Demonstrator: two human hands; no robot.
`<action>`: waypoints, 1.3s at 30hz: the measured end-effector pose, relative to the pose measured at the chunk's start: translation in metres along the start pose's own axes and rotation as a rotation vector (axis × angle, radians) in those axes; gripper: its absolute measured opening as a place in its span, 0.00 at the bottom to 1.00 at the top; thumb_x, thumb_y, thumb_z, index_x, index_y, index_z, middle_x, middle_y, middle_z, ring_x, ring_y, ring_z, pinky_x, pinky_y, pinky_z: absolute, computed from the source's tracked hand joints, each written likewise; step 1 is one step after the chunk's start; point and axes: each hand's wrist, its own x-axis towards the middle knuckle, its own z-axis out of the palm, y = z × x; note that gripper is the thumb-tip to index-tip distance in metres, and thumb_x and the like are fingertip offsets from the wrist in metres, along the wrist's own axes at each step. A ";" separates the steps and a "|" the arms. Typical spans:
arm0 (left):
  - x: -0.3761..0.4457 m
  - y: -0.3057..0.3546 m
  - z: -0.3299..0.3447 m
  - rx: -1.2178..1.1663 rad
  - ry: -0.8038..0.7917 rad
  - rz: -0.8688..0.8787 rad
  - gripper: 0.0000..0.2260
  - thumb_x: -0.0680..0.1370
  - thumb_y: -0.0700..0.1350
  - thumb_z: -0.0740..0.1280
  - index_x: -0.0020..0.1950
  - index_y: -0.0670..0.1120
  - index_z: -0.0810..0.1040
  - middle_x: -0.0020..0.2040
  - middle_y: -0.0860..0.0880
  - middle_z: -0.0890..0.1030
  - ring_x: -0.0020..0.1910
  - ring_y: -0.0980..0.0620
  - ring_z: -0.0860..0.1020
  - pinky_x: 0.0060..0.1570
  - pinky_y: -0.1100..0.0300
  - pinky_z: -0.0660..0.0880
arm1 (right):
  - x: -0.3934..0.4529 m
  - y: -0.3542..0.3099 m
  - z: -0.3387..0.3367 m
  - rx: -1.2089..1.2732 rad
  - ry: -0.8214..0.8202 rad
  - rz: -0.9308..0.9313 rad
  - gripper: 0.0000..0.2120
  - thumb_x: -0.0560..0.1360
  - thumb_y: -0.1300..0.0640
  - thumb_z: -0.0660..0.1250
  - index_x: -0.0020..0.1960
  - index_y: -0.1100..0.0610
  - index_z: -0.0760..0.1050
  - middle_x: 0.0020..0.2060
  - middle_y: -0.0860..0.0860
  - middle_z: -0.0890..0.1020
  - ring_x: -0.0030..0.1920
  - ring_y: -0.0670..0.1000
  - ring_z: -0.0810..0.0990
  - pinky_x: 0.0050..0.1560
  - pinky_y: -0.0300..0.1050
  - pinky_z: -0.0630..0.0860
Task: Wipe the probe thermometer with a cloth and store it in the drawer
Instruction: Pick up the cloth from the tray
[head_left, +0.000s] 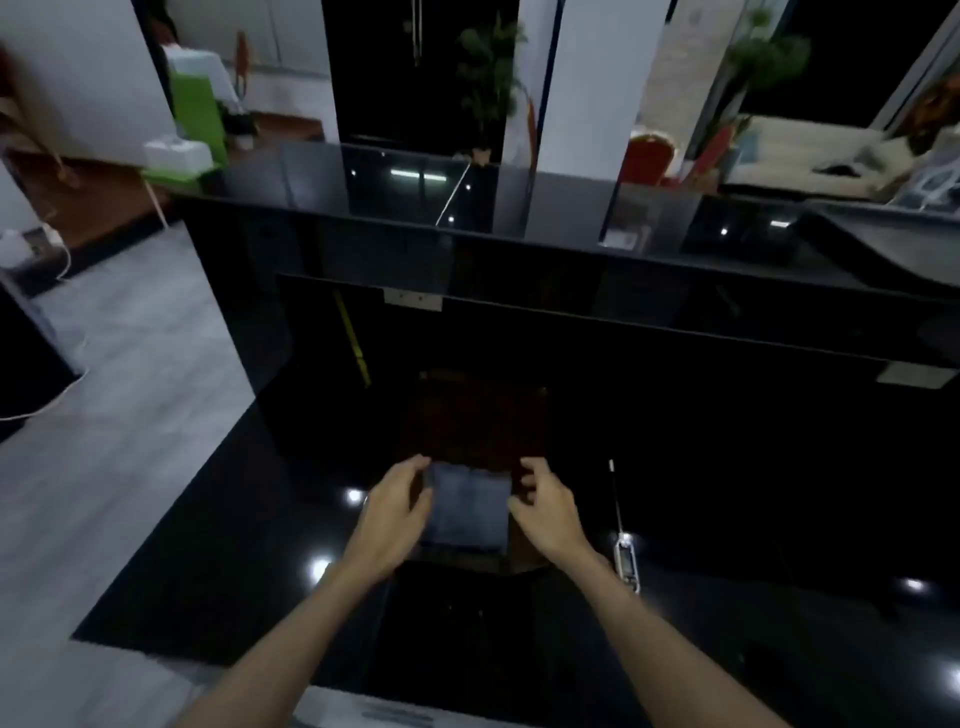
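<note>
A folded grey cloth lies on a dark brown mat on the glossy black counter. My left hand touches the cloth's left edge and my right hand its right edge, fingers curled at the sides; whether they grip it is unclear. The probe thermometer lies on the counter just right of my right wrist, its thin metal probe pointing away from me and its white body nearer me. Neither hand touches it. No drawer can be made out in the dark.
A raised black ledge runs across the far side of the counter. Grey floor lies to the left with a white cable on it. Green chair, plants and red chair stand beyond the ledge.
</note>
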 end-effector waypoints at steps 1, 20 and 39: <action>0.003 -0.011 0.003 0.036 -0.061 -0.019 0.20 0.79 0.38 0.63 0.71 0.42 0.70 0.68 0.45 0.74 0.66 0.52 0.72 0.64 0.66 0.64 | 0.006 0.006 0.010 -0.016 -0.072 0.064 0.27 0.74 0.58 0.68 0.70 0.55 0.64 0.60 0.58 0.76 0.58 0.56 0.77 0.56 0.49 0.77; 0.018 -0.112 0.028 0.625 -0.606 0.053 0.25 0.83 0.58 0.45 0.79 0.52 0.57 0.80 0.54 0.52 0.79 0.50 0.42 0.75 0.47 0.36 | 0.074 -0.022 0.122 0.023 0.038 0.254 0.19 0.72 0.63 0.70 0.62 0.54 0.74 0.30 0.43 0.76 0.32 0.39 0.75 0.31 0.25 0.70; 0.018 -0.118 0.021 0.712 -0.523 0.016 0.25 0.83 0.57 0.44 0.79 0.50 0.56 0.81 0.51 0.51 0.79 0.49 0.41 0.74 0.48 0.35 | 0.057 0.007 0.142 -0.603 -0.059 0.124 0.33 0.76 0.69 0.62 0.75 0.46 0.58 0.77 0.53 0.53 0.64 0.59 0.66 0.61 0.56 0.70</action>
